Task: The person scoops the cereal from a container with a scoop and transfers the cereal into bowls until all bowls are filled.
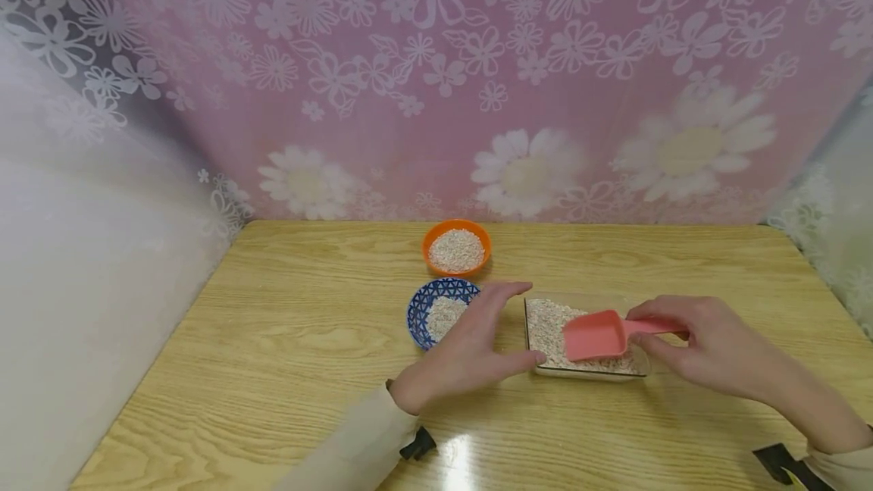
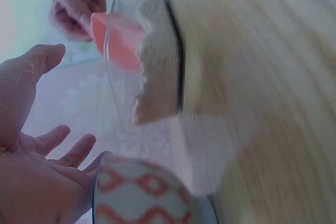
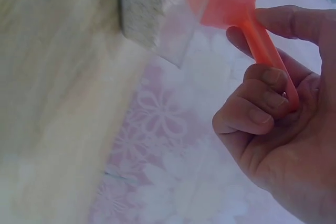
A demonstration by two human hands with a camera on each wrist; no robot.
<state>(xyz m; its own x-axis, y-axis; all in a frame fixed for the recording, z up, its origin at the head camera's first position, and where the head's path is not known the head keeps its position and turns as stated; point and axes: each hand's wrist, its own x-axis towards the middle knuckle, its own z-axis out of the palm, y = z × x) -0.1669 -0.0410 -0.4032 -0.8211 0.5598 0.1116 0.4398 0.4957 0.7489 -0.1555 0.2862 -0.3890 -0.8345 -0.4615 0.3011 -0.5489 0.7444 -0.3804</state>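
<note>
The pink scoop [image 1: 596, 336] sits right of centre in the lower half of the head view, its blade at the flakes [image 1: 546, 328] inside a clear rectangular container [image 1: 589, 374], its handle pinched in the closed right grip [image 1: 712, 347]. The left grip [image 1: 467, 354], spread wide and holding nothing, stands at the container's left end, thumb contact undeterminable. Left of the container, a blue-patterned bowl [image 1: 417, 313] and, above it, an orange bowl [image 1: 428, 258], both holding flakes, rest on the wooden bench [image 1: 307, 332].
</note>
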